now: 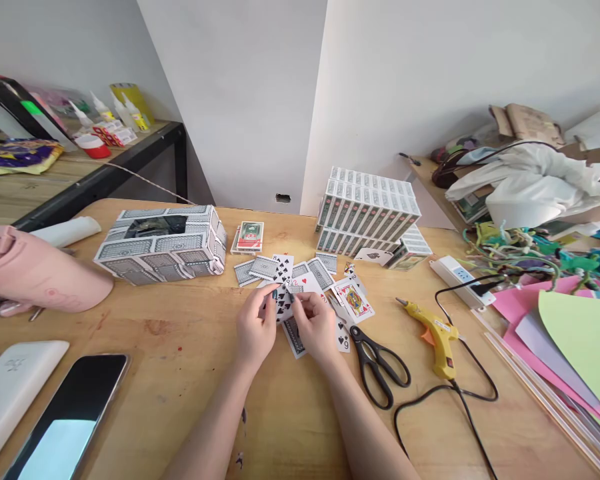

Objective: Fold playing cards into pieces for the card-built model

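My left hand (257,325) and my right hand (316,327) are close together over a pile of playing cards. Both are closed in a pinch, thumbs and fingertips on a playing card (282,310) with black spades on its face. Under and around them lie loose cards, some face down with grey patterned backs, others face up, such as the jack of hearts (355,299). A six (343,335) shows partly beside my right wrist. Black-handled scissors (380,367) rest to the right of my right hand, their blades partly over the cards.
A box covered in cards (163,243) stands at the back left, near two small card packs (251,237). Stacked card boxes (367,212) stand back right. A yellow glue gun (443,340), its cord, a power strip (463,281), a phone (70,420) and a pink tumbler (45,270) surround the workspace.
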Available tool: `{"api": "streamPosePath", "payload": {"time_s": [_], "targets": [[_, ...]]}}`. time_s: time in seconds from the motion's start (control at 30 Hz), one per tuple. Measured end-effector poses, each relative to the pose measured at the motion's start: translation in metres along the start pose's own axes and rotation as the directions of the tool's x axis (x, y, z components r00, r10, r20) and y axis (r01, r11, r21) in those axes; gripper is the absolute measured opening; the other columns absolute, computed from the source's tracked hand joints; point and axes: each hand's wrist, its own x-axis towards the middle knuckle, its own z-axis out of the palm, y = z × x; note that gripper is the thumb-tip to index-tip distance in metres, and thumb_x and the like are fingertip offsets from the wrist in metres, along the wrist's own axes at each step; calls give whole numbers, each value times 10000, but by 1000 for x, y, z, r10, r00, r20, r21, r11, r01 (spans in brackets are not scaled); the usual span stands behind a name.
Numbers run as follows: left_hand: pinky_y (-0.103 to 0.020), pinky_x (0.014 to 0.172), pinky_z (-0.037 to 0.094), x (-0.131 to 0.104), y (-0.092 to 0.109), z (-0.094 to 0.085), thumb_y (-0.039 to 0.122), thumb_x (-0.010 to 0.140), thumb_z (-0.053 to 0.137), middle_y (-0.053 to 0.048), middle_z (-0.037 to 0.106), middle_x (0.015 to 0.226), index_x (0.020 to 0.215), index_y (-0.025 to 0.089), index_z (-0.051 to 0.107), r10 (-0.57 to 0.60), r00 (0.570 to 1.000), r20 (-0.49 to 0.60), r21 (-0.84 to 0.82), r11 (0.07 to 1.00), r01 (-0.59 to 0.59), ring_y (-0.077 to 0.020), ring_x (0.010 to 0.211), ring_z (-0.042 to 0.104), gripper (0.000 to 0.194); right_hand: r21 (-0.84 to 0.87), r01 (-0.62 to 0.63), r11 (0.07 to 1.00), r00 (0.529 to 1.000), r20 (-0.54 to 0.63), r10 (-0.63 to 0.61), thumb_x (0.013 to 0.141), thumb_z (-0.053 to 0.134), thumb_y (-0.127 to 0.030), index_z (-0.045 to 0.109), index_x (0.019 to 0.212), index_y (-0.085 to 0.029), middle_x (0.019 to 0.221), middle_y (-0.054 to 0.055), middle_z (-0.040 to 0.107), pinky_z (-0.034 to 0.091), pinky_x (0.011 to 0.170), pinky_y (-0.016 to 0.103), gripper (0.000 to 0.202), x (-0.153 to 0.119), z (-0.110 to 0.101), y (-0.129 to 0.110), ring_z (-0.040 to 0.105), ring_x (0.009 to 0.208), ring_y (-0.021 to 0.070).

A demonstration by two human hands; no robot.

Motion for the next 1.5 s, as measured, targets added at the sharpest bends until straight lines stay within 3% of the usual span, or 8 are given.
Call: {"api": "streamPosePath", "payload": {"time_s": [0.13, 0.3, 0.53, 0.8, 0.93, 1.07, 1.23, 1.5], "targets": [[-232, 644, 518, 1, 2, -1, 204, 858, 454, -61, 661, 940, 1021, 192, 603, -20, 1000, 10, -12, 1000, 21, -143, 805, 624, 222, -19, 4, 1000, 1000, -9, -4, 849, 454, -419, 489, 646, -199, 419, -53, 455, 327, 407, 221, 301, -1, -1, -2, 401, 384, 101], [-265, 715, 516, 2, 2, -4, 154, 819, 471, -30, 660, 866, 870, 205, 642, 36, 998, 45, -60, 998, -34, -148, 825, 617, 185, 138, -113, 984, 990, 101, 99, 852, 453, -451, 463, 669, -209, 375, -62, 453, 326, 349, 217, 304, -1, -1, -3, 423, 322, 111], [-319, 774, 519, 4, 4, -10, 166, 829, 479, -62, 667, 894, 924, 186, 640, 160, 982, 97, -108, 983, -149, -175, 866, 621, 188, 259, -159, 953, 979, 166, 119, 851, 453, -445, 553, 909, -196, 513, -41, 496, 395, 357, 232, 274, -1, 1, -3, 466, 369, 119], [-300, 775, 530, 1, -2, -4, 200, 865, 465, -65, 675, 967, 1112, 216, 576, 97, 991, 89, -38, 995, -94, -165, 889, 637, 272, -46, 169, 985, 985, 34, -167, 859, 457, -295, 552, 943, -193, 702, 7, 610, 458, 535, 238, 163, -1, 1, 6, 561, 593, 133], [-282, 762, 524, -1, -4, -2, 186, 863, 477, -47, 686, 921, 1080, 222, 588, 154, 987, 46, 27, 987, -156, -152, 831, 651, 247, -161, 324, 932, 946, 32, -323, 879, 426, -235, 597, 1033, -213, 907, 65, 671, 497, 698, 296, 231, -1, -1, 5, 623, 805, 173], [-285, 772, 513, -3, -6, -2, 167, 857, 493, -46, 696, 901, 1042, 218, 603, 217, 976, -7, 102, 971, -215, -150, 806, 653, 221, -196, 449, 872, 889, 4, -457, 869, 463, -196, 657, 939, -225, 868, 63, 687, 502, 756, 322, 208, 0, -4, 1, 633, 820, 182], [-282, 754, 508, -2, -5, -2, 145, 838, 526, -42, 707, 850, 973, 219, 629, 286, 957, -47, 112, 954, -280, -147, 779, 653, 185, -254, 507, 823, 849, -15, -528, 836, 500, -165, 664, 890, -223, 808, 61, 693, 515, 717, 318, 182, -2, -3, -4, 645, 751, 178], [-270, 755, 497, -2, -6, 0, 144, 837, 526, -24, 713, 846, 959, 218, 646, 282, 957, -68, 144, 952, -271, -139, 773, 658, 187, -372, 500, 782, 843, 2, -539, 823, 481, -140, 677, 867, -195, 735, 60, 707, 513, 617, 271, 208, -4, 1, -7, 650, 637, 163]]}}
